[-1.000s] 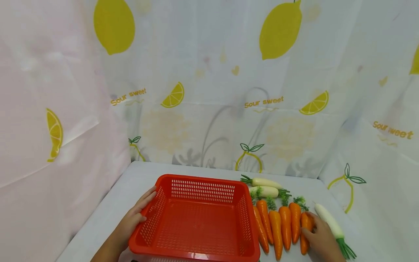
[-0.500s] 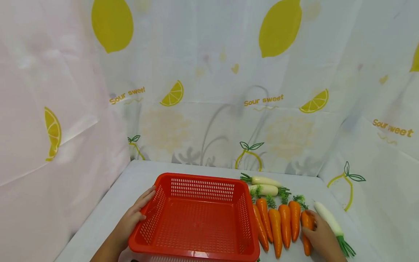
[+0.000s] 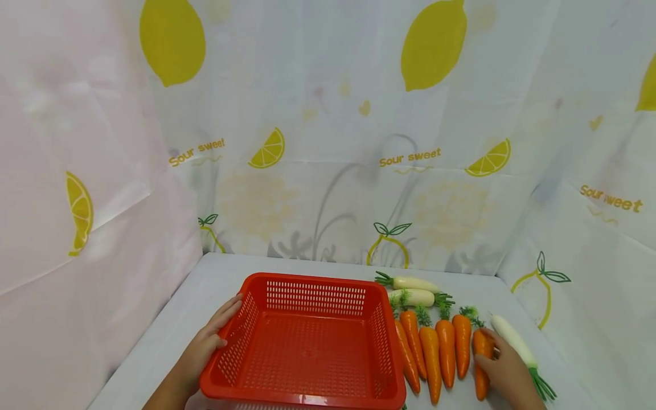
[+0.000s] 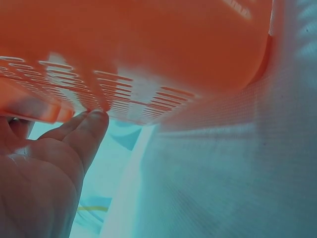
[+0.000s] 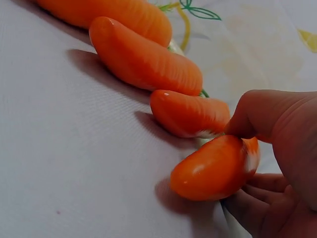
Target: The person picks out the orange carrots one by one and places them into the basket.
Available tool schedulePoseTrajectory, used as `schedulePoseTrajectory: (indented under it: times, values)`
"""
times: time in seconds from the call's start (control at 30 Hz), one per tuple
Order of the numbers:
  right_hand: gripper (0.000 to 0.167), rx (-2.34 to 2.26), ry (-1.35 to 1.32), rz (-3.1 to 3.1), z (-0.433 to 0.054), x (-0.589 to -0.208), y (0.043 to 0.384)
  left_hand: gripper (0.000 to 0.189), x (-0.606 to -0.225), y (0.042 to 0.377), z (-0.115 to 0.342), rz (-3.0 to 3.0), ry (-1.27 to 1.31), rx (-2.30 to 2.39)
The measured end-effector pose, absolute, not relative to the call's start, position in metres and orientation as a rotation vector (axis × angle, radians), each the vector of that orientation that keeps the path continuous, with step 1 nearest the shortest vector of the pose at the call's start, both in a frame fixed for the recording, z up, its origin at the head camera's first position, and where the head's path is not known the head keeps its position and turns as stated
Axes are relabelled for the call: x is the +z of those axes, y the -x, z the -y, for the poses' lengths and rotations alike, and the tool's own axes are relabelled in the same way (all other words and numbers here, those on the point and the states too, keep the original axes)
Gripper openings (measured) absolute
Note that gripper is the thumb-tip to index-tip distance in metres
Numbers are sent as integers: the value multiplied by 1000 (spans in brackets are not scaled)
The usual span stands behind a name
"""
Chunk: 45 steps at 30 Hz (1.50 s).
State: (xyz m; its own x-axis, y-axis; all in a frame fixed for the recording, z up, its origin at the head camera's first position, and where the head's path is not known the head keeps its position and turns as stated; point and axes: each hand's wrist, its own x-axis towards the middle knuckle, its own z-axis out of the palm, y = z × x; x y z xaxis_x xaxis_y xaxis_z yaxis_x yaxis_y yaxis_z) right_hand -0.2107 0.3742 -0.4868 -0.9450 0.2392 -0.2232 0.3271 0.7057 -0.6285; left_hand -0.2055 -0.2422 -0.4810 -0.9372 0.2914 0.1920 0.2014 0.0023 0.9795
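Note:
A red plastic basket (image 3: pixel 312 347) with slotted walls stands on the white table. My left hand (image 3: pixel 202 347) holds its left side, thumb at the rim. In the left wrist view, the fingers (image 4: pixel 89 131) of that hand lie against the basket's outer wall (image 4: pixel 133 94). To the right, my right hand (image 3: pixel 504 364) pinches the rightmost carrot (image 3: pixel 482 361) between thumb and fingers. The right wrist view shows this carrot (image 5: pixel 213 168) with its tip toward the camera. Its leafy top is partly hidden by the hand. Several other orange carrots (image 3: pixel 447 353) lie in a row between basket and hand.
Two white radishes (image 3: pixel 412 297) with green tops lie behind the carrots. Another white radish (image 3: pixel 512 339) lies just beyond my right hand. A lemon-printed cloth (image 3: pixel 328 199) hangs around the back and sides of the table (image 3: pixel 174 319).
The carrot in my right hand has shifted slightly right, away from its neighbour, and the gap between them is wider. My left hand and the basket hold their place.

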Motion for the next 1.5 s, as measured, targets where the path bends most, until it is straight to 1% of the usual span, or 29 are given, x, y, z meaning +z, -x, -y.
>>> schedulePoseTrajectory:
  times: [0.23,0.43,0.73,0.87,1.13,1.5]
  values:
    - [84,-1290,-552,-2692,-375,-483,211,82,-481,206,243,-2187,-548,2109]
    - [87,-1435,-533,-2638,-373,-483,208,83,-480,205,241,-2188,-483,2101]
    - [86,-1530,-526,-2593,-360,-475,205,83,-480,205,240,-2142,-420,2119]
    - [85,-1542,-520,-2617,-353,-470,206,82,-481,206,240,-2172,-437,2106]
    - [80,-1691,-441,-2601,-332,-465,211,82,-482,206,243,-2177,-452,2108]
    - [77,-1742,-377,-2589,-305,-456,214,82,-481,206,243,-2192,-433,2092]
